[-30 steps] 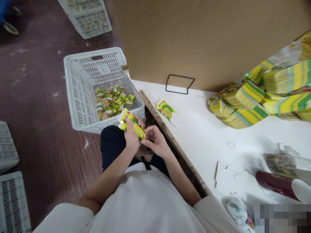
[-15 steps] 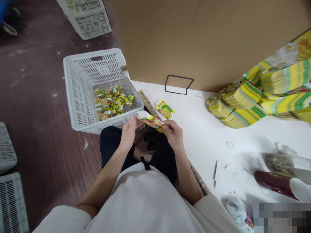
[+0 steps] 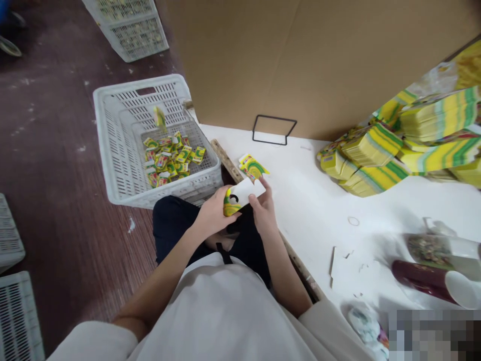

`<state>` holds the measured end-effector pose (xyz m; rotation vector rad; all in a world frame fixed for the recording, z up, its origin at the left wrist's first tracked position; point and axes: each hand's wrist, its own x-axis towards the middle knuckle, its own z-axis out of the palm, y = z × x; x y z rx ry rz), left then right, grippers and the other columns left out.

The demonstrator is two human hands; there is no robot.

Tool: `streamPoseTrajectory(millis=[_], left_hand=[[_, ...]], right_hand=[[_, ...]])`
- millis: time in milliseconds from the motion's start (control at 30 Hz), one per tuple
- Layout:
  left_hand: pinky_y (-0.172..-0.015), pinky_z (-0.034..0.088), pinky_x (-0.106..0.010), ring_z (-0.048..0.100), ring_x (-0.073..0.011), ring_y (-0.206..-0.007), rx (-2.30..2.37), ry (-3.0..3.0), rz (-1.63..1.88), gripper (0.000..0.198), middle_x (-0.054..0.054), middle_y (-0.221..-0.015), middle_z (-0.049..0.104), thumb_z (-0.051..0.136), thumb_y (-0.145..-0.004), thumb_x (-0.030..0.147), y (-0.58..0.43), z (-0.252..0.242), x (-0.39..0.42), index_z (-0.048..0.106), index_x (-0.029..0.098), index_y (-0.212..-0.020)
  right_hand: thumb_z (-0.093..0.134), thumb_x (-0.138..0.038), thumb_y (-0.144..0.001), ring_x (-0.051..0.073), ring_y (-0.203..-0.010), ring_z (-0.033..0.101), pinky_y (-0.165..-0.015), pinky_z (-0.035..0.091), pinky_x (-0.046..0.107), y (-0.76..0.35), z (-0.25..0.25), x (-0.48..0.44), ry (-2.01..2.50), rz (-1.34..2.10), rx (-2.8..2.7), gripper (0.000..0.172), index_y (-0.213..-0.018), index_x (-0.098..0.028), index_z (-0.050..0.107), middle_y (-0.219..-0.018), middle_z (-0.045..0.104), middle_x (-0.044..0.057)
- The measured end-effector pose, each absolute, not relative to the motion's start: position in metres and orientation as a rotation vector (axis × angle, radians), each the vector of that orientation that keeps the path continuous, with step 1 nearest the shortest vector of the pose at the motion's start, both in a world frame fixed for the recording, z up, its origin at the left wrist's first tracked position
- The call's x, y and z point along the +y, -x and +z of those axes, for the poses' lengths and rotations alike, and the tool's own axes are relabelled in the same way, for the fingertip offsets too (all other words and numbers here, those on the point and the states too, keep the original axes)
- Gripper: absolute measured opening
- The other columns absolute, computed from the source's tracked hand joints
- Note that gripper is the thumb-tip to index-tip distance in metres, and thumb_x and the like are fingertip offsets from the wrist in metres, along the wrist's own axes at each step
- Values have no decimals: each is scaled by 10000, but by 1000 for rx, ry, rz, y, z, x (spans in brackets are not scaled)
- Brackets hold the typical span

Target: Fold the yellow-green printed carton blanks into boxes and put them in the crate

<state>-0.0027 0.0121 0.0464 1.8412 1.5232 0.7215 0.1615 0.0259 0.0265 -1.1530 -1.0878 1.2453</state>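
Between my two hands, above my lap, is a small yellow-green carton [image 3: 243,193] with a white flap side showing and a dark curved mark on it. My left hand [image 3: 215,213] is closed on its left end. My right hand [image 3: 264,205] grips the right end, thumb on the white part. Another yellow-green carton [image 3: 254,167] lies on the white table just beyond. To the left, a white plastic crate [image 3: 107,145] has several small yellow-green boxes [image 3: 169,160] on its bottom, and one blurred box [image 3: 159,119] is seen above them near the far side.
A big cardboard panel [image 3: 300,65] stands behind the white table [image 3: 308,210], with a black wire frame [image 3: 274,130] before it. Stacked flat cartons [image 3: 372,145] lie at right, near a maroon cup [image 3: 421,282] and a jar [image 3: 430,250]. More crates stand on the floor.
The carton in my hands has turned and now shows its white side. My left hand has shifted right, closer to my right hand. A blurred box now appears over the crate's pile.
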Motion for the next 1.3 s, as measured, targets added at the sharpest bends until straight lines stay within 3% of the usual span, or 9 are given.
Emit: streamPoseTrajectory(millis=[100, 267, 433, 567, 667, 767, 933, 1133, 1300], left_hand=[[-959, 546, -447, 641, -331, -1191, 1455, -1912, 760, 767, -127, -1331, 588, 792, -721, 276, -2, 45, 10, 433, 239, -1397], [-912, 560, -428, 644, -310, -1161, 1421, -1914, 798, 553, -95, -1233, 604, 757, -720, 239, -6, 40, 7, 514, 256, -1216], [-801, 572, -440, 696, -280, -916, 1452, -1770, 776, 681, -110, -1174, 615, 708, -695, 213, -4, 27, 9, 405, 223, -1305], [-1003, 501, -533, 584, -370, -1230, 1530, -1848, 962, 811, -206, -1365, 503, 699, -630, 143, -6, 22, 11, 375, 177, -1372], [-1027, 470, -567, 585, -388, -1221, 1659, -1887, 884, 688, -169, -1261, 599, 707, -630, 131, -2, 27, 11, 479, 185, -1277], [-962, 520, -501, 659, -352, -1109, 1633, -1872, 790, 553, -122, -1157, 681, 757, -690, 246, 9, 36, 12, 550, 212, -1202], [-930, 544, -434, 704, -318, -1057, 1499, -1942, 726, 566, -70, -1146, 733, 818, -648, 349, 29, 47, 18, 623, 256, -1171], [-928, 549, -451, 709, -340, -1052, 1520, -1941, 711, 580, -93, -1145, 738, 819, -625, 300, 24, 57, 21, 645, 236, -1175], [-970, 534, -445, 699, -311, -1057, 1448, -1723, 899, 597, -81, -1127, 727, 859, -625, 337, 21, 51, 19, 644, 238, -1173]], right_hand=[[675, -593, -847, 265, -1195, 650, -1084, 509, 460, -156, 26, 28, 1081, 1541, -1055, 638, -1361, -234, 559, -1311, 670, 105], [655, -615, -865, 272, -1192, 659, -1105, 496, 466, -154, 36, 26, 1070, 1517, -1185, 581, -1307, -239, 637, -1187, 735, 87], [637, -474, -918, 277, -1403, 512, -1220, 370, 486, -157, 35, 17, 1032, 1318, -1554, 579, -1448, -261, 547, -1394, 644, 85], [503, -255, -991, 228, -1443, 476, -1247, 340, 446, -158, 31, 16, 1001, 1177, -1682, 484, -1469, -320, 544, -1519, 548, 43], [487, -253, -1004, 228, -1437, 487, -1240, 349, 461, -162, 30, 20, 1064, 1039, -1595, 489, -1484, -334, 529, -1533, 536, 45], [579, -284, -971, 263, -1490, 417, -1243, 332, 497, -171, 32, 27, 1088, 1041, -1708, 459, -1423, -361, 596, -1561, 499, 34], [702, -356, -909, 300, -1427, 502, -1189, 396, 497, -194, 38, 40, 978, 1237, -1921, 284, -1186, -336, 760, -1493, 563, 74], [778, -361, -836, 302, -1408, 500, -1186, 381, 509, -186, 38, 36, 1028, 1148, -1856, 312, -1124, -257, 718, -1391, 596, 119], [691, -542, -868, 284, -1354, 526, -1112, 460, 482, -177, 24, 32, 946, 1264, -1568, 724, -1472, -277, 392, -1502, 487, 143]])
